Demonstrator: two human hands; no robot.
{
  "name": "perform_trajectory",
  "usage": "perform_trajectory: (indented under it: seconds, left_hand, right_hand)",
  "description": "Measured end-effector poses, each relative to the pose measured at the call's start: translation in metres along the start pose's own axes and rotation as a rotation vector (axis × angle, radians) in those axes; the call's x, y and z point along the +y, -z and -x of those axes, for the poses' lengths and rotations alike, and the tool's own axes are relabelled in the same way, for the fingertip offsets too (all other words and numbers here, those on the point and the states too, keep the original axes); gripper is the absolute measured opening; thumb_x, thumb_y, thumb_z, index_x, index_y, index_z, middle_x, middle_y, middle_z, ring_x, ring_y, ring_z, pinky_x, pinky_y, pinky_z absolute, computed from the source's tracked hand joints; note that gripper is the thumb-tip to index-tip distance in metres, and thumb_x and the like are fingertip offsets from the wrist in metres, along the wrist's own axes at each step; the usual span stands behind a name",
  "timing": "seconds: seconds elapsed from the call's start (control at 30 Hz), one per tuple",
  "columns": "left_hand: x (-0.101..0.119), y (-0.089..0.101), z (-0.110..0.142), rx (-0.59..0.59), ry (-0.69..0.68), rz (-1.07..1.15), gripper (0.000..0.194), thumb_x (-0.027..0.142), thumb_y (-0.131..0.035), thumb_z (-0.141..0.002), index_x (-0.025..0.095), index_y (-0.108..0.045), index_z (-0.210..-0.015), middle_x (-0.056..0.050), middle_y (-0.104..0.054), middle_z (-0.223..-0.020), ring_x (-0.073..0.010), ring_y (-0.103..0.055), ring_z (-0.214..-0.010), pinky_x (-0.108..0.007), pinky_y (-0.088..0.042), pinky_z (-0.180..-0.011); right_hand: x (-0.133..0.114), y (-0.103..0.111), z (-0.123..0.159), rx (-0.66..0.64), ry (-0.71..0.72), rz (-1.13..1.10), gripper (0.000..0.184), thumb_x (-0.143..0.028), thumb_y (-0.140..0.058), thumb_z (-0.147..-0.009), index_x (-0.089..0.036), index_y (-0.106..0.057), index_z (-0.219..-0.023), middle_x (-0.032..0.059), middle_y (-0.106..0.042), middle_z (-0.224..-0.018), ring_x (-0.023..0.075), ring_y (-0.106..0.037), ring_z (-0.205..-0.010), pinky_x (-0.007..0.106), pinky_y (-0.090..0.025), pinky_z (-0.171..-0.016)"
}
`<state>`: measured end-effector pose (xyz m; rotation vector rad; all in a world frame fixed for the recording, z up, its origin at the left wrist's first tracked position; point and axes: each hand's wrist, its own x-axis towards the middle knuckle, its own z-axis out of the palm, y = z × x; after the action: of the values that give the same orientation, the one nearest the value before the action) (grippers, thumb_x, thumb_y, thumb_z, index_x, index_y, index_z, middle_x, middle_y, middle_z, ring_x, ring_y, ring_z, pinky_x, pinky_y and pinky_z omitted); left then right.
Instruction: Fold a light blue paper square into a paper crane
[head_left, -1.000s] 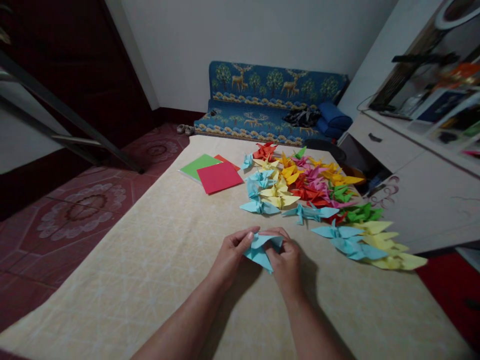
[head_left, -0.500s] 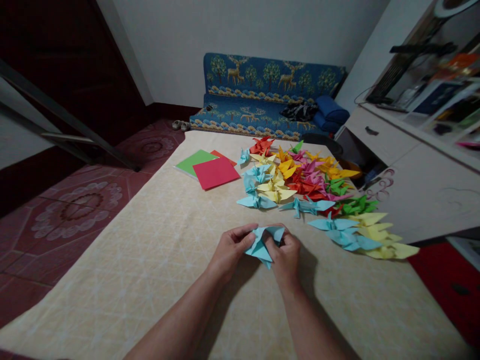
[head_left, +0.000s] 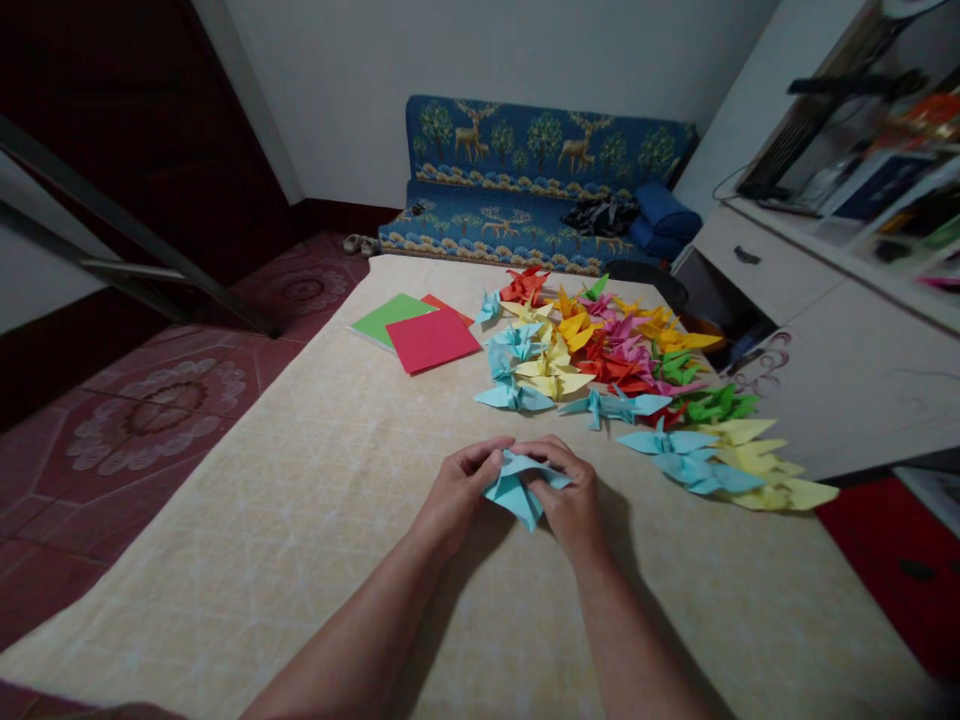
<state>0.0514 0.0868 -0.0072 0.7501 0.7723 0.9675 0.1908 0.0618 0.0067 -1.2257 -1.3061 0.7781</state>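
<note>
Your left hand point(head_left: 463, 487) pinches the left edge of a partly folded light-blue paper point(head_left: 520, 492), with the thumb on top of it. Your right hand point(head_left: 566, 488) grips the right side of the same sheet, its thumb reaching in under a raised flap. The paper is between your two hands, over the near-middle part of the table, with one pointed corner directed toward you. How far the fingertips behind it are closed, you cannot tell, as the paper and hands hide them.

The table carries a pale patterned cloth point(head_left: 300, 500). Beyond your hands and to the right lies a crowd of folded paper cranes point(head_left: 622, 350) in red, orange, yellow, pink, green and light blue. Many of them touch or overlap. Closest to your right hand among them are some light-blue cranes point(head_left: 701, 470), with yellow cranes point(head_left: 780, 488) just beside them on the right.

On the far left part of the table, a red square sheet point(head_left: 433, 341) partly covers a green sheet point(head_left: 390, 318) and an orange-red sheet point(head_left: 448, 307).

Past the far edge of the table is a blue sofa point(head_left: 540, 150) with a deer-and-tree pattern. A white cabinet point(head_left: 847, 340) stands to the right, and a metal ladder-like frame point(head_left: 142, 225) leans at the left.
</note>
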Motion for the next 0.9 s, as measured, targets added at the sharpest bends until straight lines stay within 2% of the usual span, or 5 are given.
perform_trajectory:
  seconds: [0.13, 0.37, 0.63, 0.9]
  left_hand:
    - [0.0014, 0.0007, 0.0012, -0.037, 0.022, -0.002, 0.045, 0.040, -0.071, -0.073, 0.014, -0.068, -0.109, -0.012, -0.070, -0.097, -0.0174, -0.062, -0.079, -0.028, -0.044, -0.074]
    - [-0.0006, 0.0005, 0.0013, -0.043, 0.002, 0.015, 0.046, 0.034, -0.076, -0.069, 0.012, -0.068, -0.108, -0.015, -0.069, -0.104, -0.0220, -0.063, -0.088, -0.032, -0.044, -0.081]
    - [-0.0015, -0.0007, 0.0015, -0.011, -0.013, 0.024, 0.041, 0.037, -0.071, -0.074, 0.013, -0.068, -0.108, -0.012, -0.071, -0.095, -0.0181, -0.063, -0.080, -0.030, -0.044, -0.077]
    - [-0.0037, 0.0003, 0.0019, -0.046, 0.003, 0.026, 0.037, 0.030, -0.071, -0.076, 0.013, -0.066, -0.108, -0.011, -0.069, -0.098, -0.0174, -0.063, -0.082, -0.030, -0.044, -0.078]
  right_hand:
    - [-0.0002, -0.0012, -0.0002, 0.030, 0.012, 0.018, 0.025, -0.008, -0.057, -0.070, -0.026, -0.071, -0.081, -0.0001, -0.062, -0.080, 0.0174, -0.060, -0.077, 0.027, -0.048, -0.067]
    - [-0.0004, -0.0051, 0.0023, 0.086, 0.016, 0.008, 0.029, -0.005, -0.055, -0.069, -0.024, -0.071, -0.083, 0.0010, -0.064, -0.085, 0.0182, -0.061, -0.084, 0.028, -0.047, -0.074]
    - [-0.0023, -0.0055, 0.0017, 0.083, -0.007, -0.010, 0.017, -0.012, -0.061, -0.069, -0.026, -0.067, -0.078, -0.0004, -0.061, -0.082, 0.0177, -0.059, -0.078, 0.027, -0.047, -0.066]
    - [0.0010, -0.0089, 0.0040, 0.149, -0.011, 0.041, 0.016, -0.011, -0.058, -0.070, -0.022, -0.066, -0.078, 0.0007, -0.062, -0.081, 0.0173, -0.060, -0.079, 0.027, -0.048, -0.070]
